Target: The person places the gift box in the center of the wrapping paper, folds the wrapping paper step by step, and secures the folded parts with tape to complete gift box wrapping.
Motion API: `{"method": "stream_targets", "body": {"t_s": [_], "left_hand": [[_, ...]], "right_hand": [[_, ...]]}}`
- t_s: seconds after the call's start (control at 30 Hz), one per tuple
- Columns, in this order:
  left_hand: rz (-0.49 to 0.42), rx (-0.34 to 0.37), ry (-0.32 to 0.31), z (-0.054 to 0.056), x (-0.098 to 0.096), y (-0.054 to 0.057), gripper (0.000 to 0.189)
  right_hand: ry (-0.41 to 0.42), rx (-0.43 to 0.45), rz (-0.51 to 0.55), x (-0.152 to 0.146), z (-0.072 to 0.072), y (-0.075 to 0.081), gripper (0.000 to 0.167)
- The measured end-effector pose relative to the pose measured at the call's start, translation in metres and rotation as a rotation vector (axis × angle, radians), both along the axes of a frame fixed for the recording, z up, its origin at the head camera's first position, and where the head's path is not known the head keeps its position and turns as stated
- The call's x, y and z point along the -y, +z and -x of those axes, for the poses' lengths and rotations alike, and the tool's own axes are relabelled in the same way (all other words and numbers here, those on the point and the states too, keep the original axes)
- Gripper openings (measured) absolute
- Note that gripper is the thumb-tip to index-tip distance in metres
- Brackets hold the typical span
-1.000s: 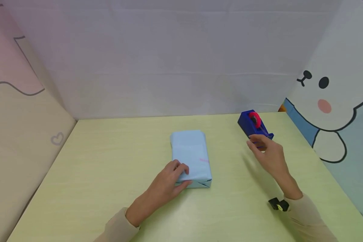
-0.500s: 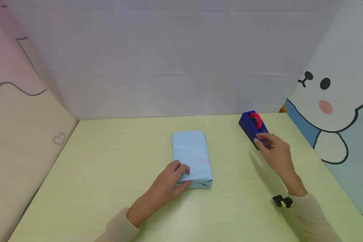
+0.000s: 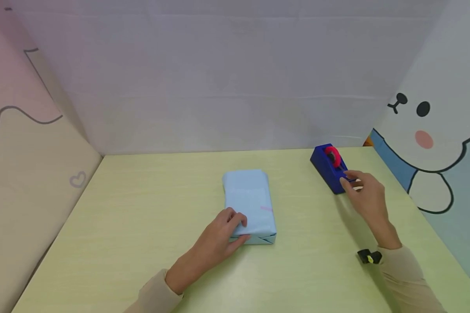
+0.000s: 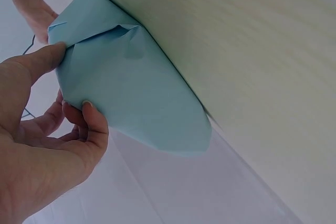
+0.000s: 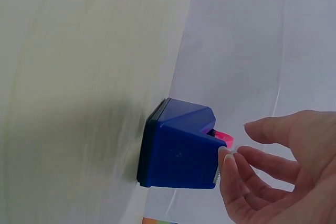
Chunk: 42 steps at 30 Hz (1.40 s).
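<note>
A flat package wrapped in light blue paper lies mid-table in the head view. My left hand holds its near left corner, thumb at the folded end and curled fingers on top. The left wrist view shows the package end with its triangular paper fold. At the right stands a blue tape dispenser with a red-cored tape roll. My right hand is at its cutter end. In the right wrist view, fingertips touch or nearly touch the dispenser's cutting edge, the thumb apart. Any tape strip is indistinct.
The pale yellow-green table meets a whitish back wall. Printed side panels rise left and right, the right one bearing a cartoon animal. A black device sits at the right wrist.
My right hand has moved rightward, from in front of the dispenser to the right side of its cutter end. The left hand stays on the package. The whole view has shifted slightly.
</note>
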<state>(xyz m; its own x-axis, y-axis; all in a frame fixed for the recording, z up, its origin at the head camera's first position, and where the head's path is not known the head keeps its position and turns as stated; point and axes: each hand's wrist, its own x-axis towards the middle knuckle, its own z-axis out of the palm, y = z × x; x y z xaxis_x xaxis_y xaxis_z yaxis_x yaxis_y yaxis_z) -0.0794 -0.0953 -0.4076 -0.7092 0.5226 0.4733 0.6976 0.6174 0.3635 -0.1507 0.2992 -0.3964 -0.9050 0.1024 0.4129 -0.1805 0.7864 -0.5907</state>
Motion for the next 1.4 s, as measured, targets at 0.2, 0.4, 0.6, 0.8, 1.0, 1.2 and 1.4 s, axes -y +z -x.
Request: {"method": "stream_targets", "body": {"t_s": [0.2, 0.4, 0.6, 0.8, 1.0, 1.2, 1.4], "left_hand": [[0.01, 0.003, 0.01, 0.0, 0.0, 0.0, 0.036], [0.02, -0.01, 0.011, 0.0, 0.0, -0.001, 0.037], [0.026, -0.017, 0.012, -0.001, 0.0, -0.001, 0.037], [0.027, -0.024, 0.013, -0.002, -0.001, -0.002, 0.036], [0.023, -0.035, 0.012, -0.002, -0.001, -0.001, 0.037], [0.029, -0.031, 0.014, -0.002, -0.001, 0.0, 0.037], [0.035, -0.029, 0.011, -0.003, -0.001, 0.0, 0.036]], "right_hand": [[-0.034, 0.026, -0.032, -0.007, 0.006, -0.001, 0.031], [-0.063, 0.05, -0.051, -0.01, 0.009, -0.002, 0.031], [-0.052, 0.05, -0.053, -0.012, 0.011, -0.005, 0.029], [-0.048, 0.079, -0.05, -0.015, 0.014, -0.006, 0.029], [-0.071, 0.142, -0.022, -0.017, 0.019, -0.004, 0.029], [-0.118, 0.198, 0.032, -0.02, 0.024, -0.004, 0.033], [-0.142, 0.191, 0.08, -0.02, 0.025, -0.007, 0.037]]}}
